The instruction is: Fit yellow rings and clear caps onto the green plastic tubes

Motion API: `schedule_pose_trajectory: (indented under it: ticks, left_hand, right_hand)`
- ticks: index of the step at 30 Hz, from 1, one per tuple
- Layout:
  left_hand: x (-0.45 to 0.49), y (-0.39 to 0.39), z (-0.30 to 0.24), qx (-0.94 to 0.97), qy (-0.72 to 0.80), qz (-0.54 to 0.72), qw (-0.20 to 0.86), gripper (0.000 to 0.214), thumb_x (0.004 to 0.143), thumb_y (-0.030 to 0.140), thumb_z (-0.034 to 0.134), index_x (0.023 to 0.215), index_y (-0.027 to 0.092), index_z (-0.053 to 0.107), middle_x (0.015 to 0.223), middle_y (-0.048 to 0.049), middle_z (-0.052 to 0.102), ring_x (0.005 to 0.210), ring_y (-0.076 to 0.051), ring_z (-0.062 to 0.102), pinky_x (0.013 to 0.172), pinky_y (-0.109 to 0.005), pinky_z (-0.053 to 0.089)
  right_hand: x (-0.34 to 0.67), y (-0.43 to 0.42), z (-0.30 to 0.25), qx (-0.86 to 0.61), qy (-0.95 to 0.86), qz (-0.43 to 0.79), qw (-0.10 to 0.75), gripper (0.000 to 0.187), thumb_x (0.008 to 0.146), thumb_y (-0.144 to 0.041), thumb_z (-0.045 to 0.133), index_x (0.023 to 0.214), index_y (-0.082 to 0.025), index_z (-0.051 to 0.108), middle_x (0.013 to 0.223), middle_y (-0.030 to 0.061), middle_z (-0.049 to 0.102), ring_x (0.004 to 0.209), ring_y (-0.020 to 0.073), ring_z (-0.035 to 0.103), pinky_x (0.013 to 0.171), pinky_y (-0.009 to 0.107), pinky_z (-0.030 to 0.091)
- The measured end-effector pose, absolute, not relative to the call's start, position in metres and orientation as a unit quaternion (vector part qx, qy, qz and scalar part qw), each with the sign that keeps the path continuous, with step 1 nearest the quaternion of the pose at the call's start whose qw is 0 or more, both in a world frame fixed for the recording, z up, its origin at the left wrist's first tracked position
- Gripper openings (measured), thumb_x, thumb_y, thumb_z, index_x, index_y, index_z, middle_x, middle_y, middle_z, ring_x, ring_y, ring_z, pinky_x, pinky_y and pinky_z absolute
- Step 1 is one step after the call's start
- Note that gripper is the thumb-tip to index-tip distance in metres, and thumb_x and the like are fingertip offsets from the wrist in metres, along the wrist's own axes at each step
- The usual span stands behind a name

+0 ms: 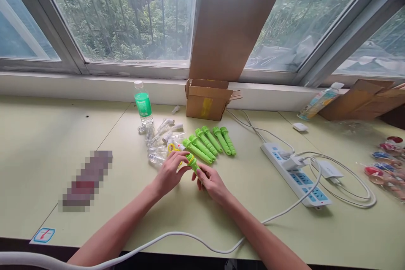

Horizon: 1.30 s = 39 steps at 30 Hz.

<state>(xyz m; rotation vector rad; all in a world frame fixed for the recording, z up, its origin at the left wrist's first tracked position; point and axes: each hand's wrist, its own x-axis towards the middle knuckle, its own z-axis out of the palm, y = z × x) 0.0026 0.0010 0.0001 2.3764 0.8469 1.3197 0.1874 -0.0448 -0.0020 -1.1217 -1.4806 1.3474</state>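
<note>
A green plastic tube (192, 161) with a ribbed, threaded end and a yellow ring around it is held upright-tilted between my hands. My right hand (212, 182) grips its lower part, fingers closed round it. At the ringed end, the thumb and fingers of my left hand (171, 172) pinch it. Just behind lie several similar green tubes (207, 141) in a slanting row. To their left is a loose heap of clear plastic tubes (156, 158) with white caps. Yellow loops (171, 148) lie beside the heap, partly hidden by my left hand.
A green-labelled bottle (143, 103) and a small cardboard box (207, 100) stand at the back. To the right are a power strip (295, 175), looping white cables and bagged items (384, 164). One cable (177, 233) crosses the front. A pixelated patch (87, 181) lies left.
</note>
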Motion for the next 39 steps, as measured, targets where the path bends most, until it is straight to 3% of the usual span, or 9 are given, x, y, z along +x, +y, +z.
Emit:
schedule_pose_trajectory:
  ticks: [5, 8, 11, 14, 17, 21, 24, 30, 39]
  left_hand:
    - [0.001, 0.003, -0.001, 0.837, 0.292, 0.430, 0.173, 0.020, 0.084, 0.018, 0.063, 0.100, 0.020, 0.052, 0.115, -0.0110, 0.063, 0.111, -0.024, 0.057, 0.089, -0.045, 0.051]
    - [0.001, 0.003, -0.001, 0.832, 0.294, 0.437, 0.172, 0.014, 0.085, 0.015, 0.060, 0.096, 0.019, 0.053, 0.114, -0.0105, 0.064, 0.109, -0.023, 0.059, 0.088, -0.044, 0.052]
    - [0.001, 0.003, 0.001, 0.825, 0.294, 0.456, 0.156, 0.010, 0.085, 0.015, 0.060, 0.091, 0.019, 0.053, 0.109, -0.0091, 0.066, 0.105, -0.021, 0.061, 0.087, -0.042, 0.053]
    - [0.002, 0.001, 0.003, 0.827, 0.292, 0.458, 0.146, 0.016, 0.084, 0.017, 0.062, 0.098, 0.019, 0.053, 0.112, -0.0100, 0.065, 0.108, -0.022, 0.059, 0.089, -0.043, 0.052]
    - [0.002, 0.001, 0.003, 0.829, 0.297, 0.454, 0.138, 0.014, 0.085, 0.015, 0.060, 0.097, 0.019, 0.054, 0.113, -0.0100, 0.064, 0.107, -0.022, 0.059, 0.088, -0.043, 0.052]
    - [0.003, 0.001, 0.002, 0.828, 0.293, 0.458, 0.137, 0.008, 0.086, 0.016, 0.061, 0.089, 0.019, 0.054, 0.109, -0.0087, 0.066, 0.103, -0.021, 0.061, 0.085, -0.041, 0.052]
    - [0.002, 0.001, 0.003, 0.826, 0.289, 0.463, 0.145, 0.014, 0.085, 0.017, 0.062, 0.096, 0.019, 0.053, 0.111, -0.0094, 0.065, 0.107, -0.022, 0.059, 0.089, -0.042, 0.051]
    - [0.002, -0.002, 0.003, 0.836, 0.295, 0.444, 0.134, 0.025, 0.085, 0.017, 0.061, 0.107, 0.021, 0.051, 0.119, -0.0105, 0.061, 0.111, -0.023, 0.057, 0.091, -0.044, 0.050]
    - [0.002, 0.000, 0.001, 0.825, 0.284, 0.473, 0.126, 0.010, 0.087, 0.014, 0.058, 0.094, 0.020, 0.056, 0.109, -0.0081, 0.066, 0.100, -0.019, 0.062, 0.086, -0.039, 0.052]
  right_hand:
    - [0.185, -0.049, -0.003, -0.476, -0.550, 0.557, 0.401, 0.029, 0.083, -0.045, 0.061, 0.096, -0.019, 0.054, 0.072, -0.0021, 0.060, 0.035, 0.0048, 0.041, 0.032, 0.021, 0.033]
    - [0.183, -0.051, -0.003, -0.496, -0.527, 0.550, 0.416, 0.033, 0.077, -0.042, 0.069, 0.095, -0.021, 0.051, 0.075, -0.0028, 0.060, 0.033, 0.0045, 0.040, 0.029, 0.020, 0.031]
    - [0.183, -0.050, 0.001, -0.493, -0.531, 0.540, 0.428, 0.031, 0.079, -0.046, 0.066, 0.088, -0.020, 0.052, 0.073, -0.0013, 0.059, 0.040, 0.0078, 0.047, 0.033, 0.021, 0.037]
    - [0.184, -0.049, 0.006, -0.474, -0.566, 0.529, 0.418, 0.032, 0.084, -0.051, 0.058, 0.083, -0.018, 0.057, 0.071, 0.0010, 0.059, 0.052, 0.0113, 0.053, 0.043, 0.023, 0.043]
    - [0.186, -0.048, 0.007, -0.464, -0.582, 0.531, 0.405, 0.034, 0.087, -0.051, 0.053, 0.079, -0.018, 0.056, 0.067, -0.0007, 0.055, 0.046, 0.0081, 0.047, 0.042, 0.022, 0.038]
    - [0.186, -0.050, 0.002, -0.481, -0.543, 0.556, 0.405, 0.033, 0.081, -0.048, 0.063, 0.094, -0.021, 0.050, 0.068, -0.0040, 0.058, 0.036, 0.0050, 0.038, 0.035, 0.021, 0.032]
    - [0.186, -0.051, 0.001, -0.490, -0.522, 0.558, 0.419, 0.036, 0.078, -0.047, 0.067, 0.093, -0.022, 0.045, 0.073, -0.0032, 0.061, 0.035, 0.0049, 0.040, 0.033, 0.020, 0.031]
    - [0.188, -0.047, 0.005, -0.446, -0.570, 0.553, 0.413, 0.035, 0.086, -0.053, 0.054, 0.092, -0.018, 0.056, 0.073, -0.0004, 0.056, 0.049, 0.0088, 0.050, 0.045, 0.023, 0.042]
    - [0.189, -0.049, 0.003, -0.440, -0.548, 0.595, 0.391, 0.040, 0.085, -0.056, 0.052, 0.102, -0.019, 0.051, 0.066, -0.0035, 0.055, 0.038, 0.0064, 0.040, 0.036, 0.021, 0.028]
